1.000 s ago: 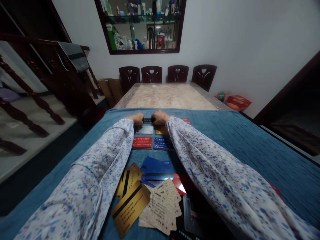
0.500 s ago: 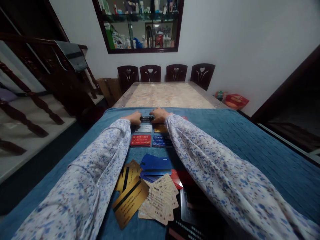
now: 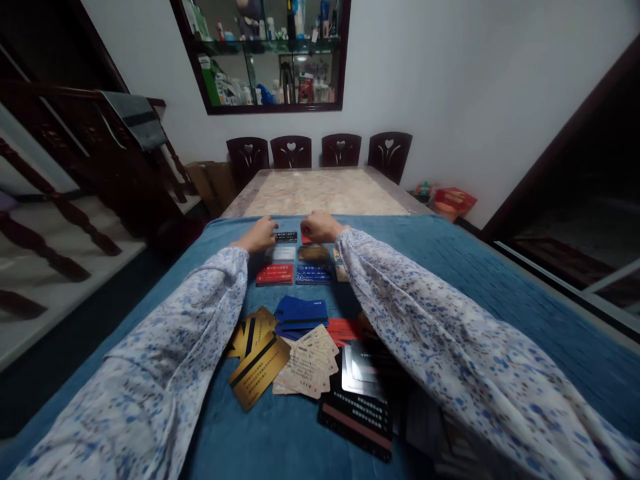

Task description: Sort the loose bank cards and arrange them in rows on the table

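My left hand (image 3: pixel 259 235) is at the left end of a black card (image 3: pixel 287 237) in the back row, its fingers partly stretched and apart. Curled fingers close my right hand (image 3: pixel 321 227) just to the right, over a red card (image 3: pixel 305 239) that shows only at its edge. What those fingers hold is hidden. In front lie a silver-white card (image 3: pixel 283 253) and a gold-brown card (image 3: pixel 313 253). Nearer still are a stack of red cards (image 3: pixel 275 274) and a stack of blue cards (image 3: pixel 313 274). My right sleeve partly covers a beige card (image 3: pixel 341 273).
Closer to me, loose gold cards (image 3: pixel 260 373), blue cards (image 3: pixel 303 312), beige cards (image 3: pixel 311 363) and black cards (image 3: pixel 357 420) overlap on the blue cloth (image 3: pixel 225 433). Past the cloth is the bare tabletop (image 3: pixel 320 190), with dark wooden chairs (image 3: pixel 291 152) behind it.
My left hand has drawn slightly left from the black card. My right hand has come off its right end and closed over the red card. The view has shifted a little.
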Motion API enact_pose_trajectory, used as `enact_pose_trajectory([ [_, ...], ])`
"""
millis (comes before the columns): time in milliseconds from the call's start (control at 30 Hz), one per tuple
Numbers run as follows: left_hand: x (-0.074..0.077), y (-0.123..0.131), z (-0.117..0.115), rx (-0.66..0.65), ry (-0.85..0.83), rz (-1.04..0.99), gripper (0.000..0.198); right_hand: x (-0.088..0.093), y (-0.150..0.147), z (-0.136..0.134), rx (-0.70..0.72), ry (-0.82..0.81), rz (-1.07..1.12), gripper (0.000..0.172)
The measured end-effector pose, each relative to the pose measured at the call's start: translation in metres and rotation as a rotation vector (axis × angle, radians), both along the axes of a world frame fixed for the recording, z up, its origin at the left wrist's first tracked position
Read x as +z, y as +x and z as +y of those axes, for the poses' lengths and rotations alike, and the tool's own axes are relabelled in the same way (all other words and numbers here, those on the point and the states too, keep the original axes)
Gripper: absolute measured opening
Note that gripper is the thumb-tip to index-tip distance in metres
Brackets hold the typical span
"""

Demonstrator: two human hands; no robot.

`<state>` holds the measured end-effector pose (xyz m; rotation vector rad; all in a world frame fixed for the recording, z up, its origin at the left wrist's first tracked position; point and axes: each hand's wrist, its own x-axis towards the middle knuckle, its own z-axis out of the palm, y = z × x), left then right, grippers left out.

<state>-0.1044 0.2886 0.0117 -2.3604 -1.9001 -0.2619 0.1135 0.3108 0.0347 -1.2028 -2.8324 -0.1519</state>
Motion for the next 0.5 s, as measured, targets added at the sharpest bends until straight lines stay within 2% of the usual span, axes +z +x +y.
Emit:
enact_pose_trajectory([
  [133, 0.008, 0.013, -0.018, -0.036, 0.053, -0.003, 0.029, 0.005, 0.012, -0.014, 0.002, 0.039, 0.015, 0.032],
  [500, 0.014, 0.064, -0.057, -0.105, 0.096, 0.013, 0.034, 0.009, 0.062, -0.047, -0.032, 0.063, 0.014, 0.031],
])
